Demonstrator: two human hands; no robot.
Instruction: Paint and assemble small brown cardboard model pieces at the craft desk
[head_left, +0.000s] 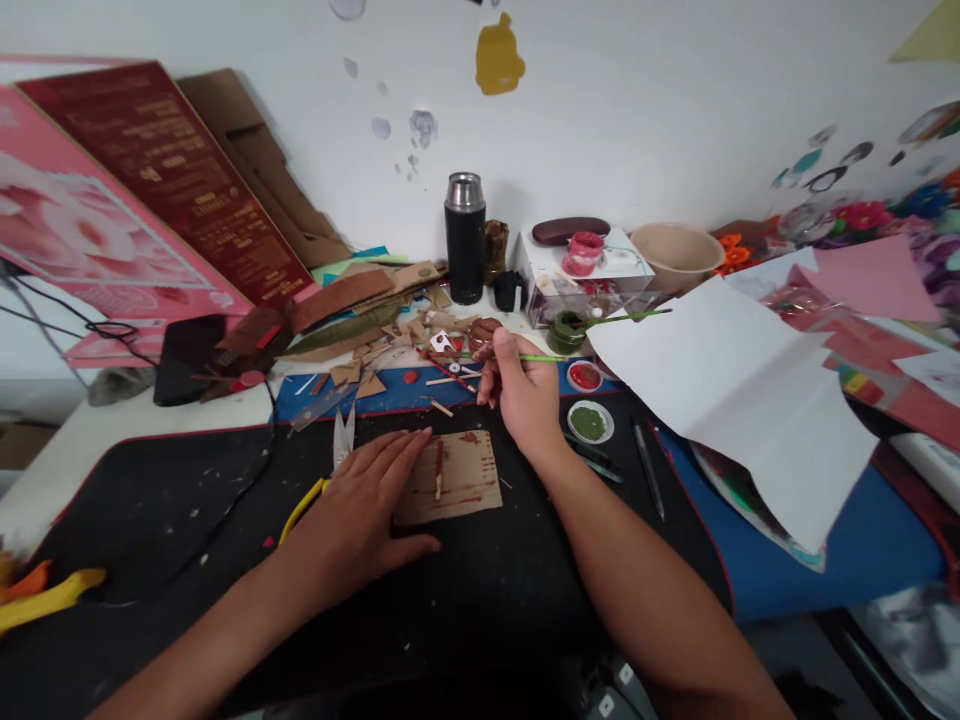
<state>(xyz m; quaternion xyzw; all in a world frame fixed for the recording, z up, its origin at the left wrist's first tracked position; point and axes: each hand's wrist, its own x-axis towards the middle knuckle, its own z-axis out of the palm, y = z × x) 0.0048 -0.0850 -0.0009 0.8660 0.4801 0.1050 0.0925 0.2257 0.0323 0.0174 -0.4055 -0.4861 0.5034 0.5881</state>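
Note:
My left hand (360,505) lies flat with its fingers stretched out, over the left side of a small cardboard piece (480,470). A thin stick (439,470), partly coated brown, rests on that cardboard among brown paint streaks. My right hand (525,390) is closed around a paintbrush (544,357) with a green handle, beside a small jar of brown paint (484,332). The hand hides the brush's bristles, so I cannot tell whether they touch the paint. Scissors (343,440) with yellow handles lie partly under my left hand.
Cardboard scraps (367,355) are strewn behind my hands. A black thermos (465,240) stands by the wall. To the right are a green paint jar (566,335) with a brush across it, a lid with green paint (590,422), a pen (648,468) and white paper (735,370).

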